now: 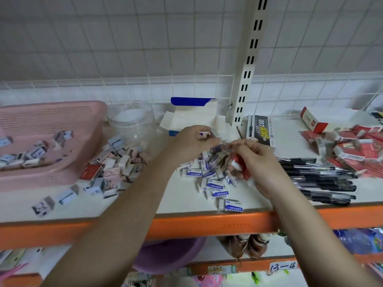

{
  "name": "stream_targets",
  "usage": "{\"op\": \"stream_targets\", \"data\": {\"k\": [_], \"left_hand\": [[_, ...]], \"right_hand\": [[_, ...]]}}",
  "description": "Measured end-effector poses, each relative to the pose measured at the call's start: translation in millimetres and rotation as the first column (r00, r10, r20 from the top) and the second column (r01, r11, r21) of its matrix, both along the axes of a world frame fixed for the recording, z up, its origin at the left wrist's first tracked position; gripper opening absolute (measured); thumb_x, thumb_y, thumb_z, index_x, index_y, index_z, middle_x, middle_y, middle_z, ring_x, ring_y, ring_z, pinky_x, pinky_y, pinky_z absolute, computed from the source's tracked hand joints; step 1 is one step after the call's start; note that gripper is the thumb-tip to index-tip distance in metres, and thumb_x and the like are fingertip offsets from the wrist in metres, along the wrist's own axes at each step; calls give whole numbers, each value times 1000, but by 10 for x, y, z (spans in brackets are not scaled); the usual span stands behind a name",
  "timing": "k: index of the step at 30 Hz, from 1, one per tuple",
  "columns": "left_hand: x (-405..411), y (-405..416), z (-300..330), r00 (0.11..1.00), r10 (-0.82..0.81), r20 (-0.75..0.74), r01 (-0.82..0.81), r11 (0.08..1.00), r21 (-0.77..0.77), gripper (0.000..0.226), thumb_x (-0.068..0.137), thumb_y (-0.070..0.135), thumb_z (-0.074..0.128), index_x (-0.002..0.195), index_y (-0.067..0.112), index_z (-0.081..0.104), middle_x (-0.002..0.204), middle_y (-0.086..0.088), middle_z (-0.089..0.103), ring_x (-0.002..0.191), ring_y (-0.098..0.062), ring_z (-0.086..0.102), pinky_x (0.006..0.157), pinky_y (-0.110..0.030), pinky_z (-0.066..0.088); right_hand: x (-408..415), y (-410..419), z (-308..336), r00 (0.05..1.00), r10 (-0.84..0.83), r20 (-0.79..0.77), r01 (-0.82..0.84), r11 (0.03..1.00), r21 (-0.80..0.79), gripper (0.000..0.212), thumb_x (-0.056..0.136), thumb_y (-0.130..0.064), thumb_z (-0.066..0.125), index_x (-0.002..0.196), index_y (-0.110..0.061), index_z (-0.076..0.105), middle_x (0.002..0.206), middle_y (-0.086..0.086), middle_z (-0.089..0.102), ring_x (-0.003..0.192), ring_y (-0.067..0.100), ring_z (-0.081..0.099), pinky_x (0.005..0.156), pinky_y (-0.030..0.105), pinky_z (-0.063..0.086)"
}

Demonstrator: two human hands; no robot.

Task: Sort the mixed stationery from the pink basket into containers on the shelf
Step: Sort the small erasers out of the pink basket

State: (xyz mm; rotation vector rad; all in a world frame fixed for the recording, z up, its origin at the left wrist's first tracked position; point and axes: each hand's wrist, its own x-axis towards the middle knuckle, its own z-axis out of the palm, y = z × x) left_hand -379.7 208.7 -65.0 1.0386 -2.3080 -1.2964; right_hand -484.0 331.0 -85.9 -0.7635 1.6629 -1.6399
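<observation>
The pink basket [68, 112] sits at the left of the shelf with several small erasers left in it. My left hand [192, 141] hovers above a heap of blue-and-white erasers [214, 186] and pinches a small white eraser at its fingertips. Just to its right, my right hand [255, 160] is closed around a bunch of erasers, one of them red-wrapped. Beige erasers [120, 162] lie piled between the basket and the blue-and-white heap. An open white and blue cardboard box [192, 117] stands behind my hands.
An empty clear plastic jar [132, 119] stands beside the basket. Black pens [319, 179] lie in a row at the right, with red-wrapped erasers [356, 154] and a red box [313, 120] beyond. A black pen box [261, 129] leans near the upright post. The shelf edge [207, 224] is orange.
</observation>
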Motion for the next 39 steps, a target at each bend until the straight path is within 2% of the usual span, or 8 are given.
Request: {"op": "stream_targets", "data": {"k": [3, 8, 13, 17, 27, 30, 33, 39], "left_hand": [[-21, 3, 155, 997, 57, -42, -60, 995, -77, 42, 94, 37, 51, 134, 30, 43, 120, 0, 50, 85, -12, 53, 67, -19, 40], [171, 45, 139, 916, 148, -373, 50, 880, 473, 47, 91, -7, 45, 126, 24, 48, 107, -3, 49, 93, -16, 51, 83, -32, 42], [116, 254, -104, 961, 164, -222, -103, 959, 263, 48, 72, 23, 80, 110, 22, 52, 101, -1, 65, 87, -13, 66, 79, -27, 52], [-233, 603, -97, 978, -40, -207, 25, 997, -74, 16, 81, 17, 73, 96, 19, 66, 79, 5, 64, 68, 3, 61, 60, -15, 48], [-2202, 1460, 200, 904, -325, -279, 243, 926, -289, 21, 82, 19, 72, 103, 14, 71, 75, 7, 53, 67, -3, 48, 60, -4, 39], [-2670, 1621, 66, 930, -200, -309, 114, 954, -276, 28, 81, 21, 74, 106, 13, 67, 76, 9, 53, 71, -5, 53, 60, 0, 38], [-2959, 1765, -100, 960, -101, -261, 29, 964, -265, 25, 83, 21, 71, 107, 17, 63, 81, 7, 59, 84, -18, 59, 83, -25, 47], [-2967, 1809, -75, 973, -16, -232, -66, 938, -340, 21, 84, 26, 70, 102, 14, 69, 98, 3, 65, 87, -8, 57, 82, -23, 46]], "right_hand": [[-65, 36, -20, 990, -113, 84, 114, 994, -2, 16, 92, -4, 48, 84, -11, 61, 54, 6, 55, 46, 21, 45, 39, 20, 32], [-5, 188, 32, 935, -119, 335, 151, 986, -71, 17, 91, 6, 46, 97, -8, 55, 74, 15, 59, 51, 22, 47, 36, 20, 38], [-18, 638, -36, 963, -260, -73, 260, 966, -7, 21, 94, -28, 55, 79, -15, 63, 57, 4, 56, 46, 17, 47, 46, 26, 34], [-251, 983, -40, 701, -380, -604, 529, 844, 83, 38, 93, -34, 53, 63, -11, 52, 45, -4, 45, 49, 12, 43, 48, 18, 31], [-2069, 1580, 332, 451, -398, -799, 671, 742, 10, 33, 97, -24, 44, 77, 0, 55, 60, 10, 46, 65, 29, 43, 57, 34, 19], [-2614, 1533, 216, 490, -295, -820, 614, 785, 84, 34, 96, -22, 44, 76, 2, 55, 71, 23, 53, 71, 31, 51, 59, 33, 24], [-2892, 1512, 58, 573, -239, -784, 533, 835, 136, 31, 97, -20, 43, 84, 4, 59, 80, 24, 57, 76, 29, 51, 60, 27, 20], [-3006, 1544, 8, 718, -260, -646, 359, 933, 23, 14, 95, -16, 47, 95, -12, 61, 79, -2, 63, 59, -1, 62, 66, 18, 48]]}}
